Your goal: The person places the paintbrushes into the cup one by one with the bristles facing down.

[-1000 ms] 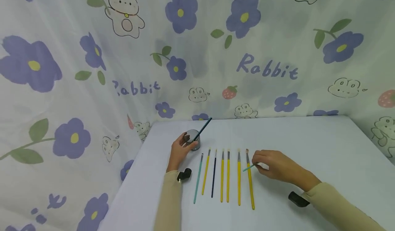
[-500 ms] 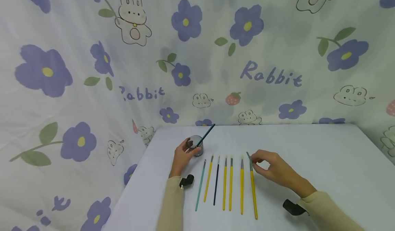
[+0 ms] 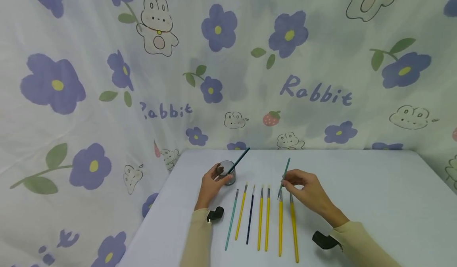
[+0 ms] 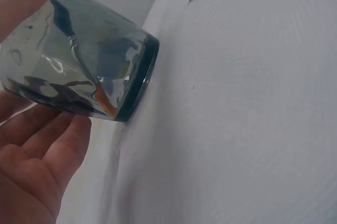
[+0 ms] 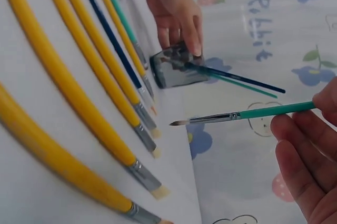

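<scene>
My left hand (image 3: 210, 187) holds a smoky see-through cup (image 4: 105, 50), thumb on one side and fingers on the other. Two paintbrushes lean out of the cup, a dark blue one (image 5: 258, 83) and a teal one (image 5: 245, 85); orange bristles (image 4: 105, 99) show inside near the base. My right hand (image 3: 307, 185) pinches the handle of a thin teal paintbrush (image 5: 268, 111) between thumb and fingers. That brush stands steeply tilted, bristles down, above the heads of the rightmost yellow brushes (image 3: 280, 227).
Several paintbrushes lie side by side on the white table (image 3: 357, 187), between the two forearms: a teal one (image 3: 232, 219) at the left, a dark blue one (image 3: 250, 215), the others yellow. A flower-and-rabbit patterned curtain (image 3: 250, 72) hangs behind and to the left.
My right hand has moved left, and its teal brush has swung from nearly flat to steep with bristles down. The left hand stays at the cup. The head view has tilted up slightly.
</scene>
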### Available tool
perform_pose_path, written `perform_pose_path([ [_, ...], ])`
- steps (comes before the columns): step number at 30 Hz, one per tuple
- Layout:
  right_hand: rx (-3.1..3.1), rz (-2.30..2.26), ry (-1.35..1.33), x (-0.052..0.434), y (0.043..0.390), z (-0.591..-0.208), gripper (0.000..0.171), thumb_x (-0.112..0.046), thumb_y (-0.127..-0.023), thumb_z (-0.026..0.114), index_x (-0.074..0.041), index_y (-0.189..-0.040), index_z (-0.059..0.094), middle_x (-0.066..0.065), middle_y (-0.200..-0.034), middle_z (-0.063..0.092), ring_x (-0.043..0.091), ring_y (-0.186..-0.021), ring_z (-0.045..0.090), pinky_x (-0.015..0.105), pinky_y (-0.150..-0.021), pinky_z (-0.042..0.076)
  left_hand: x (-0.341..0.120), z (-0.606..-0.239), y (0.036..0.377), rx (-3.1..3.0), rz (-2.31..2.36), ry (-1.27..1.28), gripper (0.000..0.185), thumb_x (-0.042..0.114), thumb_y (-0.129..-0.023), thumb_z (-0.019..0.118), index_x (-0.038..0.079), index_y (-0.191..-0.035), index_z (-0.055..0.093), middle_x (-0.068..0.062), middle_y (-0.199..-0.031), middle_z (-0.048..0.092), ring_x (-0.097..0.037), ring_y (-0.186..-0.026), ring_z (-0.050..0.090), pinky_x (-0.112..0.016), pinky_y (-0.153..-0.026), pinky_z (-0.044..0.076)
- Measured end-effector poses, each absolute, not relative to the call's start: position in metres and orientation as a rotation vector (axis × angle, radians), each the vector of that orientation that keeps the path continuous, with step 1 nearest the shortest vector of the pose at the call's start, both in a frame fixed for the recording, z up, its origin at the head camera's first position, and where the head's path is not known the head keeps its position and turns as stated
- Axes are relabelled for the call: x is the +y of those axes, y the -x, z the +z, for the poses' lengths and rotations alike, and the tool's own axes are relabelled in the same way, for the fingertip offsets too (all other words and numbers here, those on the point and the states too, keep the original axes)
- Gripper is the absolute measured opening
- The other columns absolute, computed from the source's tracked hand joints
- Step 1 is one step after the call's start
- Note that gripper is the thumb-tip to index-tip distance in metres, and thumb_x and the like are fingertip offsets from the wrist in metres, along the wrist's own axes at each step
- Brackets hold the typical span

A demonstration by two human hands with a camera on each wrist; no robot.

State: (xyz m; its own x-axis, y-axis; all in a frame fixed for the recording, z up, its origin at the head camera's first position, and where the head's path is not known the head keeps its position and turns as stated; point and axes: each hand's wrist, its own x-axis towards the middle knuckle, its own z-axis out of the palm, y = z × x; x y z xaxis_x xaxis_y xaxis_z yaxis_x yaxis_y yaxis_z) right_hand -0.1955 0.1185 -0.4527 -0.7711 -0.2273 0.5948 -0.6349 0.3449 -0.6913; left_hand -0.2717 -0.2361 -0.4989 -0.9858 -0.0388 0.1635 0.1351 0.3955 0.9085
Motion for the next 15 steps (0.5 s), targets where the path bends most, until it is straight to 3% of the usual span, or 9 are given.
perform_pose_path([
  [15, -2.116, 1.829, -0.641, 0.090, 0.218, -0.437, 0.007, -0.009, -0.099, 0.070, -0.004, -0.103, 0.073, 0.017, -0.096, 0.078, 0.016, -0.085, 0.077, 0.024, -0.078, 0.065, -0.238, -0.499, 0.274, -2.487, -1.651, 0.107, 0.089, 0.036, -0.083, 0.088, 0.007, -0.155, 0.045, -0.019, -0.147, 0.061, -0.036, -0.143, 0.053, -0.046, -0.116, 0.049],
])
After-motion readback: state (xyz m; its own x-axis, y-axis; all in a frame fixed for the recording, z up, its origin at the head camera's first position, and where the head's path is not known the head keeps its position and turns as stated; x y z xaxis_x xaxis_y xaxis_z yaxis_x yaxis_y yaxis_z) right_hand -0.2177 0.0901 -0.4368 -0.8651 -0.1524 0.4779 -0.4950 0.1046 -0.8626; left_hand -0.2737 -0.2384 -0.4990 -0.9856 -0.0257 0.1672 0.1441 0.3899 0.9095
